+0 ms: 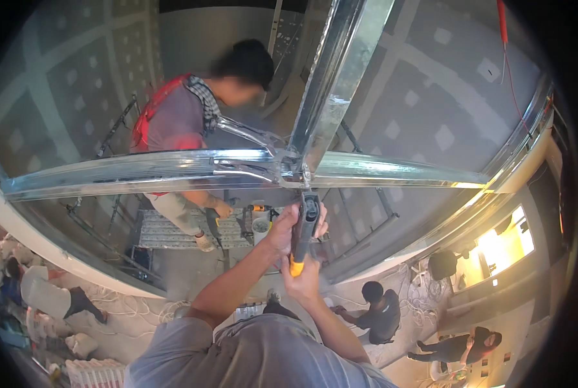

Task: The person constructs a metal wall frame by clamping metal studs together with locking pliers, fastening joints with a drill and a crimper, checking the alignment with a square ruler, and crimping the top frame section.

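The step in hand looks to be clamping or fastening at the joint (292,168), just above mid-view, where the stud (344,71) rising toward 1 o'clock meets the rail (140,169) running from 9 to 3 o'clock. The tool (304,233) sits at 6 o'clock from the joint, its head up against it. The left hand (281,231) is wrapped round the tool's body; the right hand (302,279) is closed around its lower end, by the yellow tip. The next move probably calls for a firm squeeze with the head held steady. Two slim, bright prongs (245,131) reach from the joint toward 9 and 10 o'clock; whether they belong to the tool, I cannot tell. Stud and rail are shiny folded metal, channel-shaped and ridged lengthwise; the tool is dark grey and elongated. Beyond, matt grey boards (425,97) carry pale bands and diamond patches. A co-worker (172,119) leans in at 10 o'clock.
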